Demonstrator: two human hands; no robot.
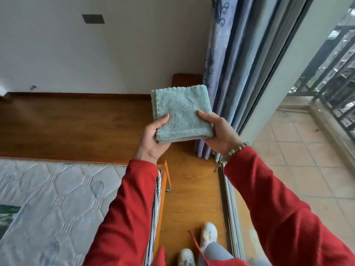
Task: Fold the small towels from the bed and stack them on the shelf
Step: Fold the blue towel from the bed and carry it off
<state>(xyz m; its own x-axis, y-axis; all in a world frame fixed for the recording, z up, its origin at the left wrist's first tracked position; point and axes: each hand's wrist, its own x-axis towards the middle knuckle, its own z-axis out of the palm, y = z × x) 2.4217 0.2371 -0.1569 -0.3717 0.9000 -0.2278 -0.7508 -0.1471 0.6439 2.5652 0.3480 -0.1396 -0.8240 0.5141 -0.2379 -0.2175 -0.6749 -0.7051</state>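
A small light-blue towel, folded into a square, is held up in the air over the wooden floor beside the bed. My left hand grips its lower left corner, thumb on top. My right hand pinches its lower right edge. Both arms wear red sleeves, and a bead bracelet sits on the right wrist. No shelf can be made out for certain; a brown wooden corner shows just behind the towel.
The bed's quilted white mattress lies at lower left, with a wooden headboard ledge behind it. Blue curtains and a sliding-door track run along the right, a tiled balcony beyond. My feet in white shoes stand below.
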